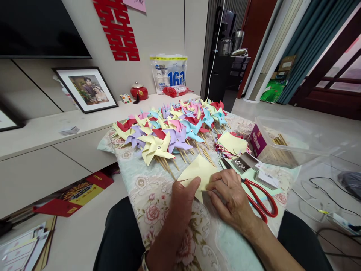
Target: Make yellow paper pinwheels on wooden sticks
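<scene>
Between my two hands is a pale yellow paper sheet [199, 169], cut and partly folded. My left hand [184, 194] pinches its left side, thumb on top. My right hand [227, 194] is closed at its lower right edge, fingers curled; the fingertips partly hide the paper. Red-handled scissors [261, 199] lie by my right wrist, blades partly hidden. Past my hands, several finished paper pinwheels [159, 147] on wooden sticks lie in rows. A stack of cut paper sheets [231, 143] sits to the right, near an open small box of metal fasteners [244, 163].
A clear plastic bin [293, 150] with wooden sticks stands at the table's right. Beside the fasteners is a small white box [266, 178]. A floral tablecloth [153, 210] covers the table. Behind stands a white cabinet [93, 122] with a framed photo [86, 89]. Cables [324, 210] lie on the floor.
</scene>
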### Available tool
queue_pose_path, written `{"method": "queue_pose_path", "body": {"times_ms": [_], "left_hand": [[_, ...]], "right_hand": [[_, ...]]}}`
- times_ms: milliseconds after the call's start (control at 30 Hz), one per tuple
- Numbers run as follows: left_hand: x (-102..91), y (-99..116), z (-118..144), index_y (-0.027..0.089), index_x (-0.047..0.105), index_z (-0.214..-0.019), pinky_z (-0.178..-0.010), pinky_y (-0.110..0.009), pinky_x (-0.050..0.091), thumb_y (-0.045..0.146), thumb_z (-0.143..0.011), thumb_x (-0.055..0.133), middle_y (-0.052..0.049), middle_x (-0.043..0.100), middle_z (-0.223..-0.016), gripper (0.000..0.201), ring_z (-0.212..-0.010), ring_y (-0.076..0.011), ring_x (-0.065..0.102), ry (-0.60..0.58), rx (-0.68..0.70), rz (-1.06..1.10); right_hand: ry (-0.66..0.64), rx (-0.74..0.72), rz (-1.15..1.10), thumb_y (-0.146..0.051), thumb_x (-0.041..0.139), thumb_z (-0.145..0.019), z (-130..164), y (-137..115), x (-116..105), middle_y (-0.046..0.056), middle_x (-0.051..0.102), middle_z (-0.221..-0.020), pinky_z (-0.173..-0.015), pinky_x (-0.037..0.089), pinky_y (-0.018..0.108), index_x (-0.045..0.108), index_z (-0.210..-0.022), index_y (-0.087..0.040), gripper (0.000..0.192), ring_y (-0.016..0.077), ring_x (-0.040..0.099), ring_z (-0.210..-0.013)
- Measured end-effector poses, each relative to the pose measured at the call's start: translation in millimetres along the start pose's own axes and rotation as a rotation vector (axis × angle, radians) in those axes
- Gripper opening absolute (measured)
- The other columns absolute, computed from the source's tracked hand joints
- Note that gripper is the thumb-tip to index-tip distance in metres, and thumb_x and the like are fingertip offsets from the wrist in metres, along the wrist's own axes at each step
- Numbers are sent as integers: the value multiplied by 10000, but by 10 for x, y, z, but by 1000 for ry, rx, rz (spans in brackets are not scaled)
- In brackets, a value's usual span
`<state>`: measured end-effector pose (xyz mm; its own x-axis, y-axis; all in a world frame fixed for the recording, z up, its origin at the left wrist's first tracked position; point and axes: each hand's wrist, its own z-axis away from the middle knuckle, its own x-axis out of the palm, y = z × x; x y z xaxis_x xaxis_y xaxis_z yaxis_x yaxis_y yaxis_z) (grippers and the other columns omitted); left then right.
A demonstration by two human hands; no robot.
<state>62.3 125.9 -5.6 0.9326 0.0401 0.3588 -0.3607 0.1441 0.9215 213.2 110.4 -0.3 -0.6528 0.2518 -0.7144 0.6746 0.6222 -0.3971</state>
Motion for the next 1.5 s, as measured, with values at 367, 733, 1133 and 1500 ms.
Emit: {"method": "queue_pose_path", "body": {"times_ms": [367,733,1133,1500], "left_hand": [[29,-46,14,119,750,-834,-606,-271,494,247,-719,709,-21,718,-657,177,-610,-186,632,18,-64,7],[-27,-167,-45,147,726,-733,-603,-277,484,286,-704,709,-41,719,-674,143,-623,-199,621,13,-17,-135],[19,-103,25,174,646,-643,-578,-268,437,312,-711,684,-12,630,-605,158,-605,-184,561,43,-61,-222],[51,-35,45,173,652,-639,-527,-250,419,284,-717,647,6,596,-566,135,-535,-149,506,25,-36,-279]], "right_hand": [[32,151,-127,-129,541,-904,-2,-1,8,68,594,-921,-768,382,422,611,-787,-202,154,249,503,-904],[36,261,-146,-163,536,-917,-5,27,41,66,600,-905,-771,398,415,562,-711,-209,213,245,517,-896],[27,292,-179,-183,552,-920,-1,64,52,51,614,-868,-769,405,406,551,-695,-216,228,235,522,-865],[22,303,-170,-194,550,-926,0,77,59,47,615,-846,-753,385,396,547,-691,-215,235,231,520,-847]]}}
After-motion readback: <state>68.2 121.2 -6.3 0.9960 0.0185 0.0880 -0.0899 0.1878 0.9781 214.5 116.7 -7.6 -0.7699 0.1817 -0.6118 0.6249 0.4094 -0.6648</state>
